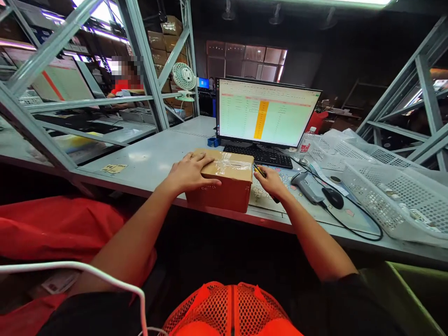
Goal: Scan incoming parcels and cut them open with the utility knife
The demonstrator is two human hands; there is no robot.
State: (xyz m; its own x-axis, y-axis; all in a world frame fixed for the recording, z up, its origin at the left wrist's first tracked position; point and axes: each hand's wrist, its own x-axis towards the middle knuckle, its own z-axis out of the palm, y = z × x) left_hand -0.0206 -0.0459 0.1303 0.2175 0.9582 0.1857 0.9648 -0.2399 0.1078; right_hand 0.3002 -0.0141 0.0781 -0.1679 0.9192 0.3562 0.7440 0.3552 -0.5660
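A taped cardboard box (224, 193) sits at the front edge of the desk, with clear tape across its top. My left hand (191, 172) lies on the left part of the box top, fingers spread and thumb over the front edge. In my right hand (271, 181) is a box cutter (259, 171) with a yellow and black handle, my fingers wrapped round it. Its tip is at the top right edge of the box; whether the blade touches the cardboard I cannot tell.
Behind the box stand a keyboard (259, 155) and monitor (266, 112). To the right lie a barcode scanner (308, 188), a mouse (332, 198) and white plastic baskets (395, 196). A blue tape roll (213, 142) is behind the box; a person in red sits beyond the frame at left.
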